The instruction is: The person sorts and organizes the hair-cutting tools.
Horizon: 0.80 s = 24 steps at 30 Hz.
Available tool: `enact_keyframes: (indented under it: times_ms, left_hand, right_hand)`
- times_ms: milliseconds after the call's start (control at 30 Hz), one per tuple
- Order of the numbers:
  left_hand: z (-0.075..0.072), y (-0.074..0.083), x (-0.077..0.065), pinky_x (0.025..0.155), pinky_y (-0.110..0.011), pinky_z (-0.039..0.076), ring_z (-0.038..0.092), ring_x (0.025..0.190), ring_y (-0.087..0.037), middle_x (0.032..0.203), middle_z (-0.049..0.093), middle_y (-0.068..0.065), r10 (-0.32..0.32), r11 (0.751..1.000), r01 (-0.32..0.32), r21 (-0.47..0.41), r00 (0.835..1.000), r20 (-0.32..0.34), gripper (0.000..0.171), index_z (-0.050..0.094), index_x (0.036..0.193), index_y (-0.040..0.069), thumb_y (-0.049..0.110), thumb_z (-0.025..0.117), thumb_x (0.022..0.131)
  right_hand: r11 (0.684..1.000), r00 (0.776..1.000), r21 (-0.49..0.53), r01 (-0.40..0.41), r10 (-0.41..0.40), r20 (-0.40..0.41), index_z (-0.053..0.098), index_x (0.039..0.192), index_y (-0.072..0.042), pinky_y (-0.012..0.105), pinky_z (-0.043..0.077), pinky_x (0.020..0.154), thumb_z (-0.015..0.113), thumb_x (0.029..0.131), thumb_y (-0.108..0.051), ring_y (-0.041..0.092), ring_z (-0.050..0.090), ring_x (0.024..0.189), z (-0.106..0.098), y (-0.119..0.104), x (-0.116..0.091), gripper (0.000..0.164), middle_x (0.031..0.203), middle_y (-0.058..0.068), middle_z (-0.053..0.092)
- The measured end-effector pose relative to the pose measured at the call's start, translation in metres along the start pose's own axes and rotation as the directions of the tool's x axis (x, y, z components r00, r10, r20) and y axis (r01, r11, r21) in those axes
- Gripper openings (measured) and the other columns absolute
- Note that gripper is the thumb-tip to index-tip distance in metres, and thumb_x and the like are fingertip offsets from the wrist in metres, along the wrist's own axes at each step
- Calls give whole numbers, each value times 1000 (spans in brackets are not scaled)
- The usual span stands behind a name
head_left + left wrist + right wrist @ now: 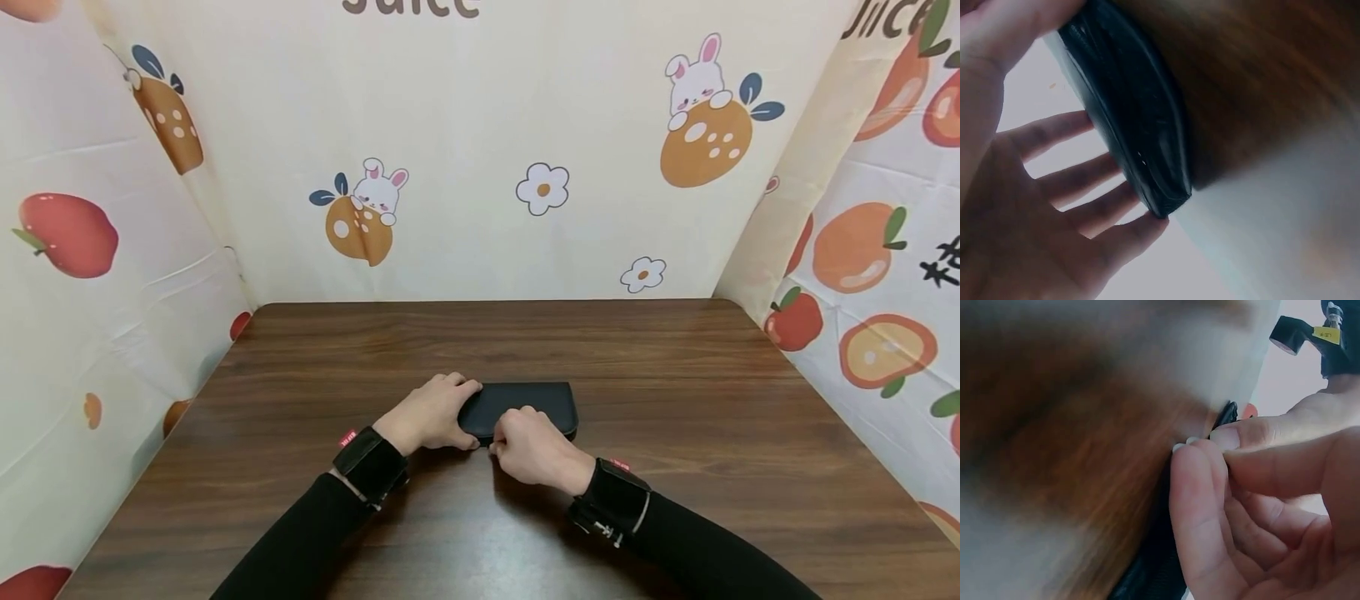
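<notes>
A flat black zippered case (525,400) with rounded corners lies on the wooden table. My left hand (438,412) holds its left end, the thumb at the near edge and the fingers along the far side. In the left wrist view those fingers (1129,244) spread along one side of the case (1141,106). At the near edge, close to the left thumb, my right hand (536,446) pinches with thumb and fingertips. The right wrist view shows these fingertips (1194,469) pressed together at the zip edge; the small part between them is hidden.
The brown wooden table (637,358) extends around the case on all sides. Printed cloth with fruit and rabbit pictures hangs behind it (465,225) and along both sides. Black bands with small devices (611,500) sit on both wrists.
</notes>
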<state>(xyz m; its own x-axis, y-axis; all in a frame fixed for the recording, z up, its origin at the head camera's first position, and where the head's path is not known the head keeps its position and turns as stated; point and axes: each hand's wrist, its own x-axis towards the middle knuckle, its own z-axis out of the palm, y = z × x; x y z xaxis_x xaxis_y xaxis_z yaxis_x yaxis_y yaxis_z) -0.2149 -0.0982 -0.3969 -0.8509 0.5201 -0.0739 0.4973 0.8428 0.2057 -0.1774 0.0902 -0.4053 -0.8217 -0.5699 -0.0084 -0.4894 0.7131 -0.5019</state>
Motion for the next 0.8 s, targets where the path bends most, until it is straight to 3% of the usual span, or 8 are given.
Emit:
enact_keyframes:
  times_ms: [133, 233, 300, 433, 533, 600, 667, 800]
  left_hand:
    - [3, 7, -7, 91, -45, 44, 47, 117, -29, 128, 51, -12, 17, 994, -8, 113, 997, -76, 72, 53, 134, 12, 46, 76, 75]
    - [5, 13, -14, 85, -42, 46, 52, 103, -27, 111, 55, -11, 73, 975, -34, 219, 983, -170, 60, 60, 120, 9, 45, 78, 74]
    - [7, 17, -20, 76, -38, 47, 54, 89, -23, 96, 55, -7, 107, 974, -60, 221, 972, -208, 44, 62, 104, 10, 39, 79, 75]
    - [10, 25, -30, 56, -27, 44, 51, 64, -11, 72, 51, 3, 91, 996, -88, 24, 975, -205, 14, 61, 78, 15, 21, 73, 83]
    - [11, 28, -32, 48, -24, 40, 47, 51, -6, 61, 51, 9, 27, 981, -59, -187, 985, -171, 19, 65, 68, 16, 13, 66, 86]
    - [13, 29, -32, 47, -24, 40, 48, 47, -6, 55, 54, 10, -17, 946, -27, -324, 991, -133, 21, 69, 67, 14, 13, 64, 87]
    - [15, 29, -31, 46, -25, 41, 50, 45, -9, 52, 56, 7, -66, 887, 22, -461, 995, -79, 22, 72, 69, 12, 12, 64, 88]
    - [20, 31, -27, 45, -26, 42, 50, 40, -13, 47, 55, 1, -166, 707, 149, -692, 985, 44, 27, 72, 65, 5, 10, 62, 89]
  right_hand:
    - [994, 998, 93, -61, 61, 9, 68, 63, -13, 23, 36, 42, 56, 90, -9, 10, 48, 41, -1, 1, -2, 29, 47, -7, 51]
    - [969, 992, 210, -127, 119, 50, 67, 62, -10, 27, 45, 42, 55, 88, -7, 13, 56, 43, -3, 3, -3, 29, 48, -4, 57]
    - [939, 985, 299, -170, 149, 92, 68, 66, -7, 30, 50, 44, 54, 90, -6, 17, 60, 46, -4, 5, -5, 27, 52, 1, 61]
    - [861, 975, 463, -208, 146, 167, 67, 73, 1, 34, 52, 47, 52, 94, -4, 21, 61, 50, -6, 8, -9, 26, 58, 9, 63]
    - [797, 970, 562, -223, 123, 210, 66, 78, 6, 37, 53, 49, 48, 95, -3, 22, 60, 49, -8, 10, -11, 27, 60, 13, 63]
    - [767, 966, 597, -235, 117, 230, 66, 81, 8, 37, 53, 50, 46, 96, -3, 21, 59, 49, -8, 12, -13, 27, 61, 14, 63]
    - [742, 961, 620, -255, 122, 249, 65, 83, 8, 37, 53, 51, 45, 97, -3, 19, 58, 49, -8, 12, -14, 27, 62, 13, 62]
    - [709, 952, 643, -288, 140, 272, 63, 83, 10, 35, 53, 51, 46, 97, -6, 17, 57, 48, -7, 12, -15, 27, 63, 12, 61]
